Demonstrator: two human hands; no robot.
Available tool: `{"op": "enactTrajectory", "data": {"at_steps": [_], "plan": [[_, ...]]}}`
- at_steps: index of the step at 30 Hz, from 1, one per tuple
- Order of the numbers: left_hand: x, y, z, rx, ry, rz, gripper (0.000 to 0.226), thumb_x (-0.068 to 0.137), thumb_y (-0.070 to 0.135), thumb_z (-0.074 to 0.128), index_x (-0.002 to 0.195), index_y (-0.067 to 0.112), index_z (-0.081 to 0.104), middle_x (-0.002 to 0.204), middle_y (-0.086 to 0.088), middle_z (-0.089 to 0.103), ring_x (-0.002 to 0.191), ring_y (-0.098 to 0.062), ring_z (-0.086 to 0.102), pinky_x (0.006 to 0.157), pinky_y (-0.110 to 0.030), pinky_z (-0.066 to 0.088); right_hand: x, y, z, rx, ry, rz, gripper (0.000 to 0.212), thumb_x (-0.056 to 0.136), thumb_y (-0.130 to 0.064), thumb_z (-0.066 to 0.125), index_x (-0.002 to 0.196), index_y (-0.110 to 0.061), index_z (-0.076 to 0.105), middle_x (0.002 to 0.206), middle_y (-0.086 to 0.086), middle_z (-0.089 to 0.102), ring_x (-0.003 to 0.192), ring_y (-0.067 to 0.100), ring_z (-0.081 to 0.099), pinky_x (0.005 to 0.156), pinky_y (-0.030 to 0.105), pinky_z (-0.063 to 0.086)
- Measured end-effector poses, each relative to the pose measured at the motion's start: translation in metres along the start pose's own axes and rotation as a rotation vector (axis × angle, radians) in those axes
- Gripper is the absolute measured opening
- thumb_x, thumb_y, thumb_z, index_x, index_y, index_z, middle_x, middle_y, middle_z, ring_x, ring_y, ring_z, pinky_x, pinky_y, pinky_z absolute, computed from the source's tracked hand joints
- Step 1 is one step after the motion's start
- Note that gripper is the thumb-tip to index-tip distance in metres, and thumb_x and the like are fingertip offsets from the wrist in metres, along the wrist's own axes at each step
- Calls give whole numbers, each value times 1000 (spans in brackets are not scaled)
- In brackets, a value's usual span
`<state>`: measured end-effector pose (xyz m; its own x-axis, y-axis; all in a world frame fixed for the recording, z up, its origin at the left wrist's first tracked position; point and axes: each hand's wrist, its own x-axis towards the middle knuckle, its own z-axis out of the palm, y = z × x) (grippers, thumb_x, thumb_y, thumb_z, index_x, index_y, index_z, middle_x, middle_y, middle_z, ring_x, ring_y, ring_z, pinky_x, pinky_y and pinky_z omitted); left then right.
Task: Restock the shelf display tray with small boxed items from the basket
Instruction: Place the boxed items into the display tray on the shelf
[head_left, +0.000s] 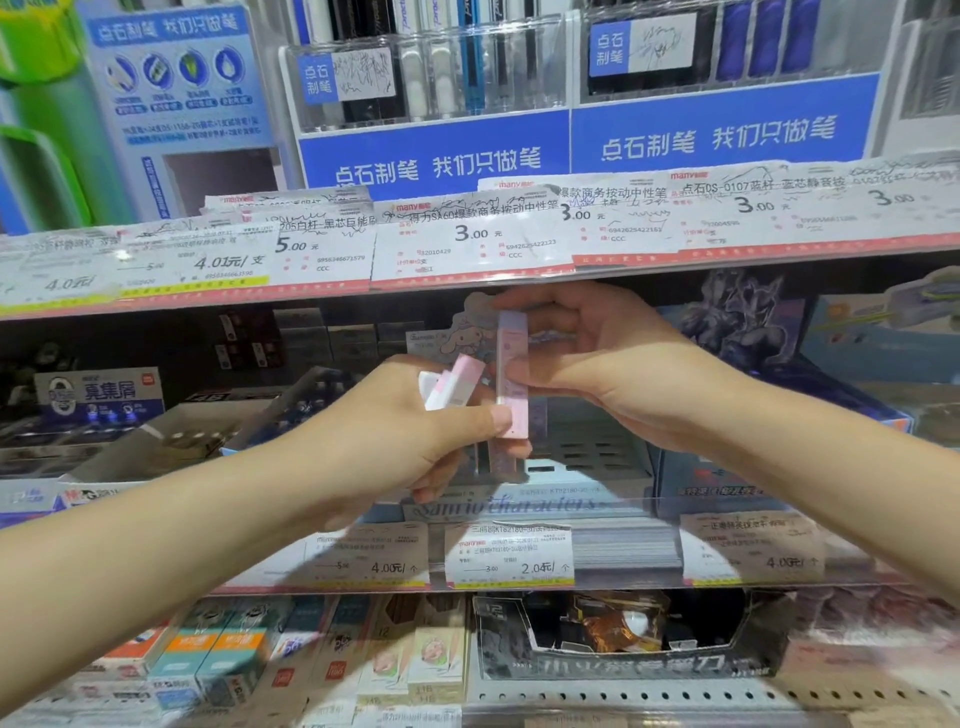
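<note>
Right hand (613, 364) pinches upright pink box (511, 379) over tray (587, 457); left hand (395, 441) clutches spare boxes (452, 387) — crowded hands, box may slip.

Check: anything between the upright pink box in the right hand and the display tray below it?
Nothing visible. The pink box in the right hand hangs over the display tray; the left hand sits beside it.

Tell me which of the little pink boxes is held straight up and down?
The long pink box pinched top and bottom by the right hand stands upright. The pink boxes in the left hand lean at a slant.
</note>
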<state>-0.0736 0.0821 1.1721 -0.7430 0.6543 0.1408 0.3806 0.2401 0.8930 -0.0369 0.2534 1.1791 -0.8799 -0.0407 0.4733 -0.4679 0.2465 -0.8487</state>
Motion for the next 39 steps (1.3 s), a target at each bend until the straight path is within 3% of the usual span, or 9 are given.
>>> {"op": "enactTrajectory", "data": {"at_steps": [3,7,9,12,21,28,31,35,39], "plan": [[1,-5,-7,276,57,167,16,87,15,61,80,7,72,60,-16,66,45,-22,45,48,-29,38,3,3,-8,-115,70,-21,42,72,11,67,86,-28,57,84,-8,60,71,0,58,73,19,53],[-1,-8,-16,789,151,479,28,77,14,49,98,16,68,81,-1,72,84,-24,67,72,-35,54,2,7,-13,-316,102,-27,43,72,7,69,80,-31,52,87,-7,57,63,3,56,64,12,50],[-3,-5,-18,948,139,475,33,77,9,50,102,26,63,75,1,66,82,-25,63,66,-33,49,0,10,-11,-405,93,-40,43,73,7,68,78,-31,49,88,-5,58,69,11,58,63,15,50],[2,-9,-18,1075,83,425,65,82,9,49,136,43,37,88,-2,70,83,-22,61,70,-38,52,-1,13,-8,-510,74,-36,43,74,4,67,75,-32,45,87,-6,58,78,17,61,64,14,48],[7,-10,-21,1129,-5,282,73,83,7,43,136,54,27,64,-4,61,48,-12,38,57,-32,47,2,15,-9,-658,-3,44,36,78,-2,65,80,-31,45,105,4,57,80,15,55,57,2,38],[9,-5,-25,1191,-52,271,71,84,9,42,134,56,29,52,-5,46,47,-11,40,43,-21,31,8,15,-8,-672,-36,89,29,79,-1,63,91,-20,46,99,4,53,74,15,51,65,20,43],[10,-2,-24,1223,-52,266,69,86,12,43,135,57,27,62,-7,54,46,-14,34,48,-25,34,7,16,-8,-708,-61,89,29,77,-1,65,89,-21,47,87,-2,52,75,16,53,59,12,40],[10,-2,-25,1249,-55,265,70,86,13,43,134,60,24,52,-2,39,43,-15,30,44,-24,29,4,21,-7,-780,-62,25,24,75,-3,67,80,-22,54,89,3,63,81,22,61,63,18,44],[11,-4,-27,1232,-56,273,68,87,15,45,134,60,23,64,-6,55,49,-16,36,49,-30,39,6,16,-10,-792,25,-84,8,72,-13,70,68,-20,69,86,0,66,81,17,62,71,20,46]]}}
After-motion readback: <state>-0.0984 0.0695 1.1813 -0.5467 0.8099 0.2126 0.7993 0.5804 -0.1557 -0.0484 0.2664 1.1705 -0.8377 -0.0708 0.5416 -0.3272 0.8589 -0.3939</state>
